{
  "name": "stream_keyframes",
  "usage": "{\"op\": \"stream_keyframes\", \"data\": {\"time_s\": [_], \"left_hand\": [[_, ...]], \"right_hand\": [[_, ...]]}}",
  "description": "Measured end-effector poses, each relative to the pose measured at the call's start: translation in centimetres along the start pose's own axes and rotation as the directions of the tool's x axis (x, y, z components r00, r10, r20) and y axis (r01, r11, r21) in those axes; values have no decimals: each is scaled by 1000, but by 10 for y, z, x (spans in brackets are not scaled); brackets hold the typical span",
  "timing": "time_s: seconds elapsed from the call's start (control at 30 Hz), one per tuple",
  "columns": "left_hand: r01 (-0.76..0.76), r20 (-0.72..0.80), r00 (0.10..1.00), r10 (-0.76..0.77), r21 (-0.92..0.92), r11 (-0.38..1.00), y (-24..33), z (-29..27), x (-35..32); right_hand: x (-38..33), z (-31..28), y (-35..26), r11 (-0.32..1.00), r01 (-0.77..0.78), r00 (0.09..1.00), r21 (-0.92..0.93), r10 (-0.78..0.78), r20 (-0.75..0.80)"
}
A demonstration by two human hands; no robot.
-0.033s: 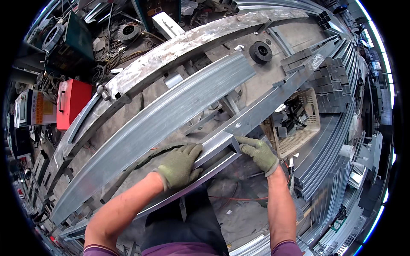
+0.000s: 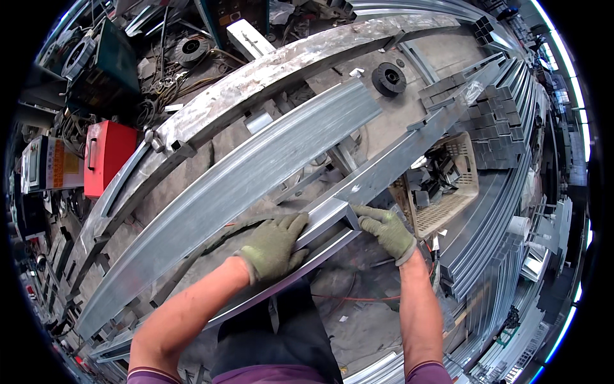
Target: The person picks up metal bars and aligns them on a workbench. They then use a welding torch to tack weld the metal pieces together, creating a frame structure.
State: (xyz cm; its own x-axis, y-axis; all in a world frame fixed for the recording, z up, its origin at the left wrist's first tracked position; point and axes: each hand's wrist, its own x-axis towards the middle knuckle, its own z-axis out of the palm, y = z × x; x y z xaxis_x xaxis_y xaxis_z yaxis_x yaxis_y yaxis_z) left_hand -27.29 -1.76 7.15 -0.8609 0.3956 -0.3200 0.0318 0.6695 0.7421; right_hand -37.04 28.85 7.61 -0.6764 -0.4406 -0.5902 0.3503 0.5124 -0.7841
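A long silver metal channel (image 2: 327,216) lies slantwise in front of me, its open side facing up toward my body. My gloved left hand (image 2: 274,248) is closed over it, fingers across the far wall and thumb by the near wall. At the channel's right end, my gloved right hand (image 2: 387,232) pinches the end edge, with the index finger on top and the thumb lower. A short angled end piece shows there; whether it is separate I cannot tell. Beyond lies a wide flat metal profile (image 2: 243,176), touched by neither hand.
A beige plastic crate (image 2: 441,221) of metal offcuts stands to the right, beside stacked steel profiles (image 2: 492,224). A thick curved beam (image 2: 256,77) runs across the back. A black spool (image 2: 389,79) lies before it. At the left stands a red box (image 2: 110,160).
My left hand has slid slightly right along the channel, toward its end. My right hand stays at the end, almost unmoved.
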Motion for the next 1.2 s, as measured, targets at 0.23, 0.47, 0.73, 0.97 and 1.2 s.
{"op": "stream_keyframes", "data": {"time_s": [0.23, 0.47, 0.73, 0.97, 1.2], "left_hand": [[-129, -10, 992, 129, -141, 982, 2, 4, 40], [-263, -7, 963, 268, -210, 942, -5, 6, 64], [-275, 27, 954, 297, -305, 912, 6, 1, 88], [-270, 4, 961, 276, -187, 945, 16, -2, 93], [-267, -5, 963, 268, -99, 958, 18, -1, 95]], "right_hand": [[-4, 3, -1, 997, 0, 1000, 83, -1, 4], [-4, 9, 3, 985, 111, 994, 130, -109, -19], [-3, 10, 12, 963, 87, 996, 256, -85, -18], [0, 13, 25, 957, 168, 985, 235, -154, -75], [-5, 24, 24, 955, 177, 974, 236, -135, -180]]}}
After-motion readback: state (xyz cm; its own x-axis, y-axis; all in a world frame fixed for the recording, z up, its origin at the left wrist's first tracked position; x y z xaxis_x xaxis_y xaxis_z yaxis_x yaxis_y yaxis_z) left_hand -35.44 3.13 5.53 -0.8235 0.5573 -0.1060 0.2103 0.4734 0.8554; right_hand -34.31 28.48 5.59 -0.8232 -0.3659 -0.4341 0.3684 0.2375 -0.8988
